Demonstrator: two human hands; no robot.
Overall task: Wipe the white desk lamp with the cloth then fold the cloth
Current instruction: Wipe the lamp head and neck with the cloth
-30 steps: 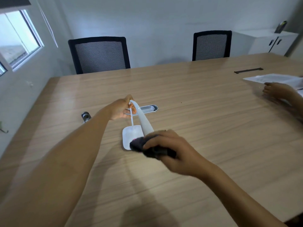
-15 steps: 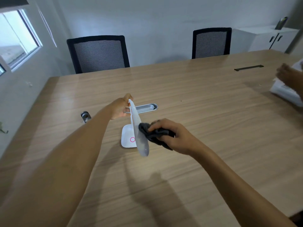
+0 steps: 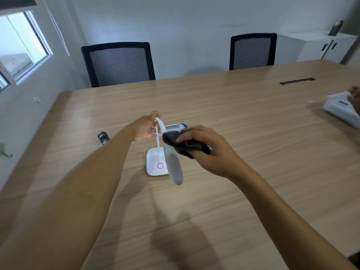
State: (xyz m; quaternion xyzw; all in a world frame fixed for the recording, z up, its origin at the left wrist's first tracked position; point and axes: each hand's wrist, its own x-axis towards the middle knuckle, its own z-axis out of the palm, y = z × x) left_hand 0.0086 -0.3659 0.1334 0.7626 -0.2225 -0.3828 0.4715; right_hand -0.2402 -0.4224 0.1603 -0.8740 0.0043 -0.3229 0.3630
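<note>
The white desk lamp [image 3: 174, 168] stands on the wooden table [image 3: 243, 133], its square base marked with a pink ring and its long head pointing toward me. My left hand [image 3: 145, 127] grips the bend at the top of the lamp's thin neck. My right hand [image 3: 206, 149] is closed on a bunched dark grey cloth [image 3: 181, 143], pressed against the upper right side of the lamp head. Most of the cloth is hidden inside my fingers.
A silver cable tray [image 3: 176, 126] is set into the table just behind the lamp. A small metal cylinder [image 3: 103, 137] lies to the left. Another person's hand [image 3: 355, 98] rests on white papers [image 3: 341, 110] at far right. Two black chairs [image 3: 118, 63] stand behind.
My right hand has slid the cloth up the lamp head, from its near tip toward the neck. The left hand kept its hold. The other person's hand shifted the papers at the right.
</note>
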